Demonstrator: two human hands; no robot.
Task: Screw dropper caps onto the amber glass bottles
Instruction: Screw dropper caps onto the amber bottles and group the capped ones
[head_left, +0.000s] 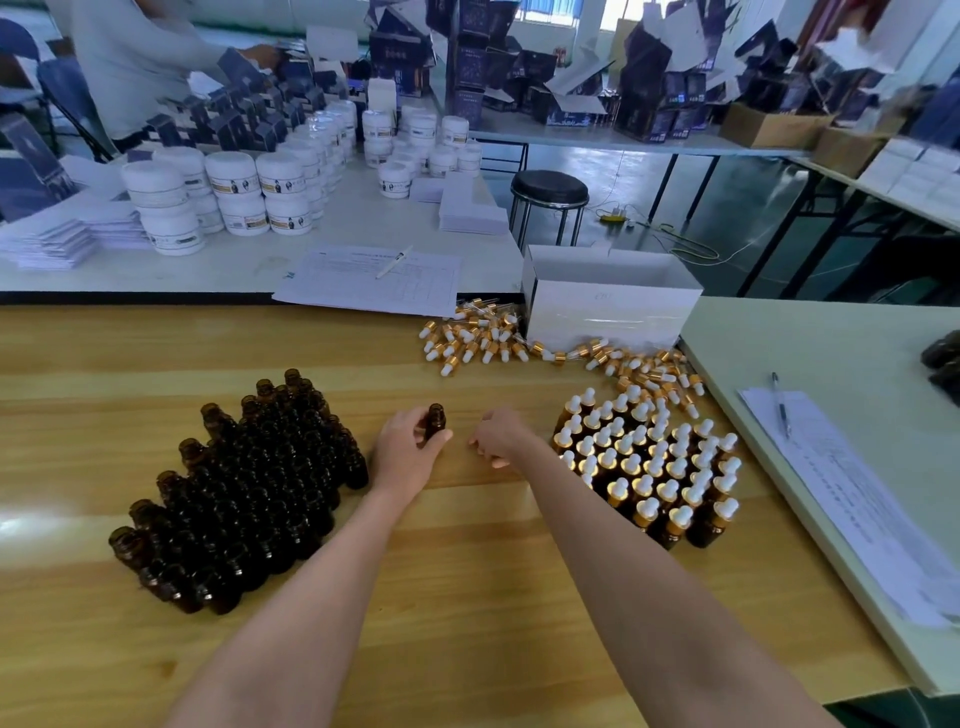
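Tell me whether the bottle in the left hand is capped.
Uncapped: the bottle in the left hand shows a bare open neck, nothing screwed on.

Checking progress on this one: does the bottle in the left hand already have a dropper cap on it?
No, the bottle gripped by the left hand shows an open, bare neck.

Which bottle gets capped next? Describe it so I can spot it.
On the wooden table, between the block of uncapped bottles and the capped group, find the left hand. It grips one open amber bottle, the only one held.
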